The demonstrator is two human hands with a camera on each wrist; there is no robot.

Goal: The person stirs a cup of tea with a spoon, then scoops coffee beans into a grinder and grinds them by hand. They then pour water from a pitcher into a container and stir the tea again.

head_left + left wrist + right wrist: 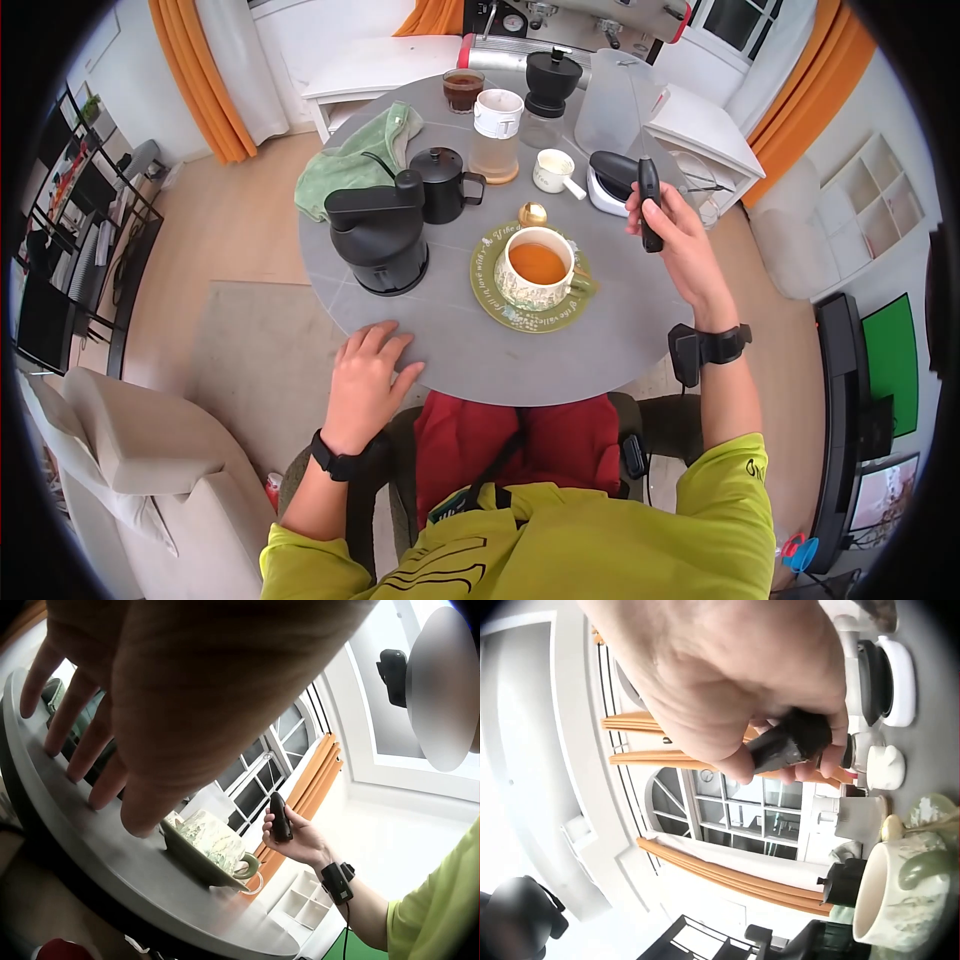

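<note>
My right hand (675, 235) holds a slim black handheld device (650, 205) upright above the table's right side, fingers and thumb curled round it; a thin shaft rises from its top. In the right wrist view the black handle (791, 741) sits between thumb and fingers. My left hand (372, 385) rests on the near left table edge, fingers spread and holding nothing. Between the hands, a patterned cup (520, 291) of orange-brown liquid (537, 264) stands on a green saucer (484, 290), with a gold spoon (533, 214) behind the cup.
A black lidded machine (378, 240), a black pot (442, 190) and a green cloth (350, 165) stand or lie at left. Behind are a glass of dark liquid (463, 92), a white-topped container (497, 115), a grinder (550, 85), a small white pot (553, 172) and a clear pitcher (608, 105).
</note>
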